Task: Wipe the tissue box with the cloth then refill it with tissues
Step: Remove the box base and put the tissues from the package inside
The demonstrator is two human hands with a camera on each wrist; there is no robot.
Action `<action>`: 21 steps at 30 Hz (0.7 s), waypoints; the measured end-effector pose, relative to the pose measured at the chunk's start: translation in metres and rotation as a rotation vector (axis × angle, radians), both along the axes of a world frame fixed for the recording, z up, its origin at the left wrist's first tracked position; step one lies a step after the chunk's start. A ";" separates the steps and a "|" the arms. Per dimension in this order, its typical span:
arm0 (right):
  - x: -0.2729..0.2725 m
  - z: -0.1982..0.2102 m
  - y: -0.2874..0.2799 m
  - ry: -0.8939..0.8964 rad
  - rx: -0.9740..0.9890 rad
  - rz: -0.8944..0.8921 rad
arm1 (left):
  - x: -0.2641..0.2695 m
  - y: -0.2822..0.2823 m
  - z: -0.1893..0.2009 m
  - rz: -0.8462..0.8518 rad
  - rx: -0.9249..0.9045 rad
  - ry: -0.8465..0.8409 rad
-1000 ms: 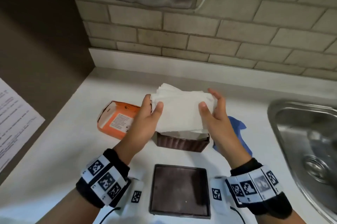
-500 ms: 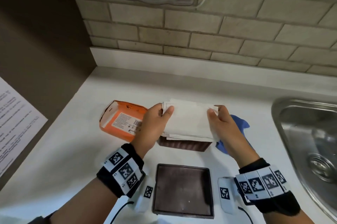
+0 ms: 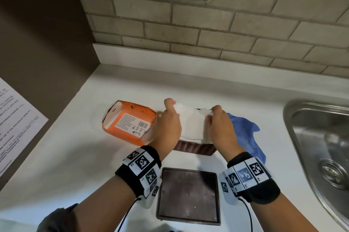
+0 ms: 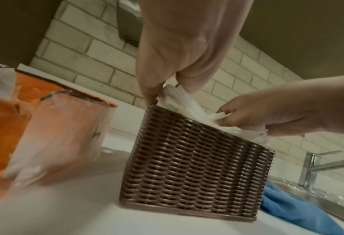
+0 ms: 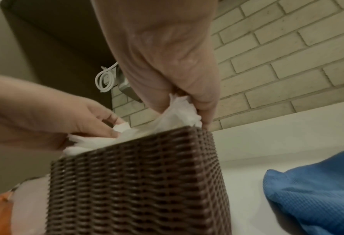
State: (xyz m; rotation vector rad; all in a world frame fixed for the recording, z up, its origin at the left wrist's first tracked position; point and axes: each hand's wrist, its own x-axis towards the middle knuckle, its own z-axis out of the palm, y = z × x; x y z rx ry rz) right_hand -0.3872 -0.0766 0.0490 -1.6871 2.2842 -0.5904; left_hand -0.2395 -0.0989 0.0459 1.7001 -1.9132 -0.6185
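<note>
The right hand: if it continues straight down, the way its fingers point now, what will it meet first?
Most likely the tissues it already pinches, then the inside of the brown woven tissue box under them. The right hand points down over the box's right end; how deep the stack sits is hidden.

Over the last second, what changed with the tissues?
Both hands, left hand and right hand, lowered the tissues from above the box into its open top, still holding the ends. Lid, cloth and orange pack stayed put.
</note>
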 end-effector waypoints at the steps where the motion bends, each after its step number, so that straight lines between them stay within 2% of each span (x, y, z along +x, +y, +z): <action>1: 0.002 0.000 0.000 0.051 0.018 0.017 | -0.002 0.001 -0.001 -0.042 0.004 -0.055; 4: 0.006 0.003 -0.001 0.228 0.097 0.073 | -0.004 0.003 0.005 -0.135 0.094 -0.172; 7: 0.008 0.005 -0.001 0.309 0.130 0.095 | -0.002 0.001 0.005 -0.209 0.166 -0.293; 12: 0.007 -0.003 0.003 0.470 0.071 0.187 | 0.004 0.000 -0.005 -0.324 0.145 -0.438; 13: 0.005 -0.005 0.004 0.462 0.043 0.186 | 0.006 -0.001 -0.009 -0.340 0.099 -0.474; 15: -0.003 -0.003 0.008 0.321 -0.061 0.147 | 0.011 0.001 -0.012 -0.340 0.027 -0.521; 17: -0.013 0.005 0.013 0.220 -0.122 0.153 | 0.013 0.006 -0.007 -0.321 0.008 -0.504; 19: -0.021 0.014 0.019 0.165 -0.102 0.218 | 0.014 0.012 0.000 -0.323 -0.030 -0.410; 21: -0.024 0.018 0.022 0.139 -0.061 0.318 | 0.011 0.016 0.006 -0.349 0.011 -0.236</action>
